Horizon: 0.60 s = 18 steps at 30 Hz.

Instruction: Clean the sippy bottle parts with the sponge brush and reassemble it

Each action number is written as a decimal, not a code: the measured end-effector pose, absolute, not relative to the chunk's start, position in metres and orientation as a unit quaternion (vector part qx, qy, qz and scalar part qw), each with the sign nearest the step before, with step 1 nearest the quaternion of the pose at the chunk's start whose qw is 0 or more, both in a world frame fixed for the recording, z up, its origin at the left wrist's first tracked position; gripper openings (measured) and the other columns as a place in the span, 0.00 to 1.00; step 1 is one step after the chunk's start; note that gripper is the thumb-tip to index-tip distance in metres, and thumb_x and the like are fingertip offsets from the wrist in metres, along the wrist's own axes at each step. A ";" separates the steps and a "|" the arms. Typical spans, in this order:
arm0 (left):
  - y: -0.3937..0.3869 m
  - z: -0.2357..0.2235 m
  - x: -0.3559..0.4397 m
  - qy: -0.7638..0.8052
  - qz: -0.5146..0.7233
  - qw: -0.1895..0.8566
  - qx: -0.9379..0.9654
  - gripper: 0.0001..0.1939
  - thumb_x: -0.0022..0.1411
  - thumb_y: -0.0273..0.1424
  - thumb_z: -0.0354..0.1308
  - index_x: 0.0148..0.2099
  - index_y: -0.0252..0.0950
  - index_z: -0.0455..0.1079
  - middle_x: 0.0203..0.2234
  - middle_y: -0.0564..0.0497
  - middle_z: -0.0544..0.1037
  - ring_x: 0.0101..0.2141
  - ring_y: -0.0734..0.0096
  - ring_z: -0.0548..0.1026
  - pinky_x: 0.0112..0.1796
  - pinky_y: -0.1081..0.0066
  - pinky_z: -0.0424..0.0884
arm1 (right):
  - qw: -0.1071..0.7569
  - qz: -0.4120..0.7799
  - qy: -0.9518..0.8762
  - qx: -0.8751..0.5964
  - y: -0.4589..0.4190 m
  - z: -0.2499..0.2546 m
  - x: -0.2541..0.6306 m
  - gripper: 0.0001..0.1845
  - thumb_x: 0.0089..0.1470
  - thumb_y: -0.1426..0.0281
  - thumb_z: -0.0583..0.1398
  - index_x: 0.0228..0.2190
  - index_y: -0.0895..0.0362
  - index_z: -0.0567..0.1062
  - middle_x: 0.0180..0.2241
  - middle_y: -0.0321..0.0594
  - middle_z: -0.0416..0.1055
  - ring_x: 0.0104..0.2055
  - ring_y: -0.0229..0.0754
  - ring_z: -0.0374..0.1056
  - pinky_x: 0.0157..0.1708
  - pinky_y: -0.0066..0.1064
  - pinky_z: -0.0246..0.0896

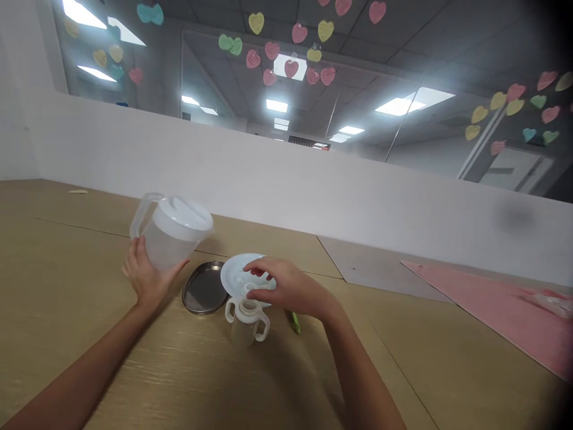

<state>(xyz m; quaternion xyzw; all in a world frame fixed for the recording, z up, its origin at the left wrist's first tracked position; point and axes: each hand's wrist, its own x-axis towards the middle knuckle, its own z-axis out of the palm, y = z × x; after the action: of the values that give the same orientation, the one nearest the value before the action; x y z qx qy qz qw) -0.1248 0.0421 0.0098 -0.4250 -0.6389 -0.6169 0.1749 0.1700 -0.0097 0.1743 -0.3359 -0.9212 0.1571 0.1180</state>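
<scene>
Left hand (145, 275) wrapped wide around the bottom of a clear plastic jug (169, 248) with a white lid (183, 216), tipped to one side, up over the wood table (76, 286). Right hand (286, 286) curled small over a little cup with two handles (245, 322), and on a round white disc (237, 272) just behind the cup. Too hidden to tell if that hand really grips. Between the two hands, a dark metal dish (205, 288), right beside the white disc. Under the right wrist, a bit of green thing (295, 322), mostly hidden. Far right, a big pink mat (487, 310). Ahead, a white wall (268, 185), then glass with paper hearts (290, 65).
</scene>
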 end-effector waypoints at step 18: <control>0.033 0.011 -0.107 -0.547 -0.508 0.260 -0.612 0.32 0.49 0.44 0.63 0.53 0.40 0.61 0.58 0.38 0.60 0.61 0.47 0.51 0.59 0.43 0.39 | 0.479 0.017 -0.858 -0.186 -0.132 0.212 0.214 0.07 0.55 0.68 0.57 0.29 0.45 0.75 0.13 0.31 0.64 0.16 0.35 0.61 0.21 0.30 0.63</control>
<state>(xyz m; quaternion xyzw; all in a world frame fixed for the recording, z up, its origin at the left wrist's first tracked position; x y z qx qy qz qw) -0.1072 0.0334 0.0109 -0.6120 -0.5475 -0.5082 0.2598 0.2137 -0.1322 0.2124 -0.1859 -0.8580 0.0172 0.4785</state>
